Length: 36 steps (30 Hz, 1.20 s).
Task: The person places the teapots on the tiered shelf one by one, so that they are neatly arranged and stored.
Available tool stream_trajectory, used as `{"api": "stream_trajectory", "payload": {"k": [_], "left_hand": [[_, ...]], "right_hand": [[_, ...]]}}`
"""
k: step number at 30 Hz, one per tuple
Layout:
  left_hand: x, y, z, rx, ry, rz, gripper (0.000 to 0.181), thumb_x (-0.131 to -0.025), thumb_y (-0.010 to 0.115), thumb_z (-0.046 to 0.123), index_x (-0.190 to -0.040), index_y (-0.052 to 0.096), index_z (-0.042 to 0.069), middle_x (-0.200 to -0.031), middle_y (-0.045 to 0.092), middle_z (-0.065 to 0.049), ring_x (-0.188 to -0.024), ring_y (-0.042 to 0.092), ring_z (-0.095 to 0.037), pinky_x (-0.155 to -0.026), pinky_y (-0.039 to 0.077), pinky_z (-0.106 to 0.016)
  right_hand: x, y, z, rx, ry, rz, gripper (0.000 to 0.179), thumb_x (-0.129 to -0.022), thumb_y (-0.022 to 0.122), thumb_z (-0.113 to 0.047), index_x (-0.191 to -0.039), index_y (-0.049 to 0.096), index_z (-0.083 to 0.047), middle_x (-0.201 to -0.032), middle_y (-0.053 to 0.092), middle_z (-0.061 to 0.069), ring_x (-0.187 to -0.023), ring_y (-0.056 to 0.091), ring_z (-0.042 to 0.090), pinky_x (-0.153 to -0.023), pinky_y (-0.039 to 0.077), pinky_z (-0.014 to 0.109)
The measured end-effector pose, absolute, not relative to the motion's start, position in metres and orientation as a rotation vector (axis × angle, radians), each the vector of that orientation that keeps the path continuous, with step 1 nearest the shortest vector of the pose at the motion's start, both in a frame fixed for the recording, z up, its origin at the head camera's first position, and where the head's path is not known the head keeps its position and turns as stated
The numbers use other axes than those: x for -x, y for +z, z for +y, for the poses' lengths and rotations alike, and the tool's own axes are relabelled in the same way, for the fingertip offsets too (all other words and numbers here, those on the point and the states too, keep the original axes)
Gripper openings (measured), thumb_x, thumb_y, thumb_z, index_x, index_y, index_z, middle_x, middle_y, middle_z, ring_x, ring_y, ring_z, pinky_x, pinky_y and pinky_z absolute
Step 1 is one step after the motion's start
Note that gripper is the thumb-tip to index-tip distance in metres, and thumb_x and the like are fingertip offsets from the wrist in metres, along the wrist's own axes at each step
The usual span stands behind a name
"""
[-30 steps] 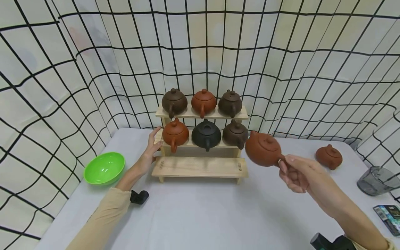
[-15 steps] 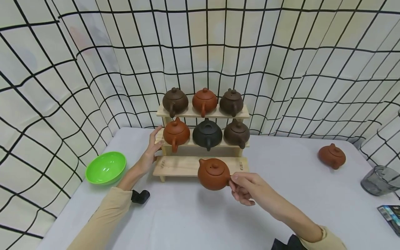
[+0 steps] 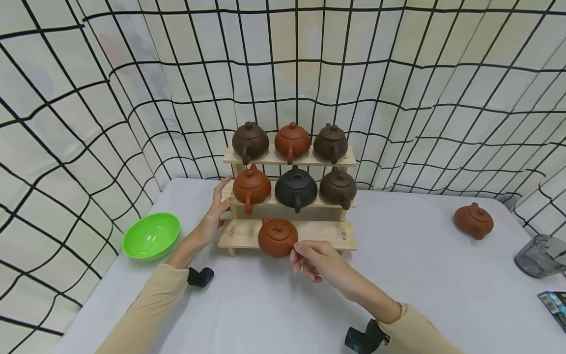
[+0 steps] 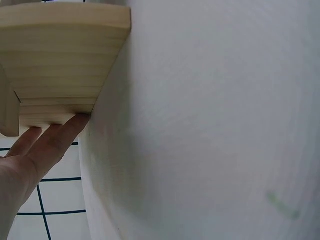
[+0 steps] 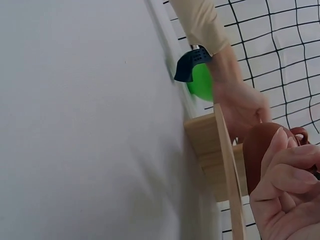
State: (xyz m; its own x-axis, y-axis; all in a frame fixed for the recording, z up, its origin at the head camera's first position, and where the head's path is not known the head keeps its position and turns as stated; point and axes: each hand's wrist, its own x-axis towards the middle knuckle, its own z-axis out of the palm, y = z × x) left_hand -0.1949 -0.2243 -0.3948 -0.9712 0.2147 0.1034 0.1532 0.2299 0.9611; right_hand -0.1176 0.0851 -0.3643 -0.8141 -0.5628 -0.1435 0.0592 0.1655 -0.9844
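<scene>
My right hand (image 3: 320, 260) pinches an orange-brown clay teapot (image 3: 278, 237) by its handle. In the head view, the teapot overlaps the lowest board of a tiered wooden stand (image 3: 327, 233); contact with the board cannot be told. In the right wrist view, curled fingers partly hide the teapot (image 5: 257, 150). My left hand (image 3: 207, 226) rests against the stand's left end. Its fairly straight fingers (image 4: 52, 142) touch the wood in the left wrist view. On the middle tier sit an orange teapot (image 3: 252, 186), a black teapot (image 3: 295, 188) and a dark brown teapot (image 3: 338, 187).
Two dark teapots (image 3: 250, 140) (image 3: 330, 141) flank a reddish one (image 3: 292, 140) on the top tier. A green bowl (image 3: 151, 236) lies left. To the right are another reddish teapot (image 3: 473, 220), a clear cup (image 3: 540, 256) and a small box (image 3: 554, 307). Black netting surrounds the table.
My right hand has carried the teapot leftward and down, from right of the stand to the front of its lowest board. My left hand stays at the stand's left end.
</scene>
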Motion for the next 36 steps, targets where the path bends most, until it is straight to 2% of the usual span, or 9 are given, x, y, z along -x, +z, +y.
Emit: {"api": "stream_trajectory", "payload": {"k": [19, 25, 32, 36], "left_hand": [[0.193, -0.392, -0.223, -0.372, 1.883, 2.426, 0.068, -0.108, 0.026, 0.037, -0.167, -0.005, 0.022, -0.172, -0.012, -0.013, -0.145, 0.022, -0.058, -0.107, 0.016, -0.086], [0.192, -0.392, -0.223, -0.368, 1.891, 2.420, 0.069, -0.107, 0.027, 0.038, -0.167, -0.005, 0.024, -0.172, -0.011, -0.014, -0.145, 0.021, -0.057, -0.107, 0.017, -0.085], [0.195, -0.393, -0.223, -0.372, 1.883, 2.432, 0.070, -0.107, 0.028, 0.040, -0.167, -0.005, 0.024, -0.172, -0.009, -0.014, -0.145, 0.022, -0.057, -0.107, 0.018, -0.085], [0.195, -0.394, -0.223, -0.369, 1.881, 2.430, 0.071, -0.106, 0.028, 0.040, -0.167, -0.005, 0.024, -0.172, -0.007, -0.016, -0.144, 0.024, -0.057, -0.107, 0.020, -0.085]], "right_hand": [[0.128, -0.374, 0.049, 0.414, -1.763, 2.021, 0.038, -0.112, 0.048, -0.025, -0.108, 0.067, 0.008, -0.078, 0.069, 0.003, -0.056, 0.042, 0.008, -0.052, 0.032, 0.021], [0.126, -0.375, 0.035, 0.465, -1.743, 2.035, 0.036, -0.112, 0.049, -0.023, -0.108, 0.069, 0.007, -0.081, 0.074, 0.009, -0.052, 0.042, 0.007, -0.051, 0.032, 0.021], [0.122, -0.378, 0.020, 0.488, -1.792, 1.959, 0.038, -0.112, 0.049, -0.023, -0.112, 0.066, 0.012, -0.086, 0.076, 0.019, -0.051, 0.042, 0.007, -0.051, 0.033, 0.021], [0.120, -0.380, 0.014, 0.468, -1.823, 1.909, 0.038, -0.112, 0.050, -0.023, -0.114, 0.065, 0.013, -0.087, 0.076, 0.019, -0.052, 0.043, 0.007, -0.052, 0.033, 0.021]]}}
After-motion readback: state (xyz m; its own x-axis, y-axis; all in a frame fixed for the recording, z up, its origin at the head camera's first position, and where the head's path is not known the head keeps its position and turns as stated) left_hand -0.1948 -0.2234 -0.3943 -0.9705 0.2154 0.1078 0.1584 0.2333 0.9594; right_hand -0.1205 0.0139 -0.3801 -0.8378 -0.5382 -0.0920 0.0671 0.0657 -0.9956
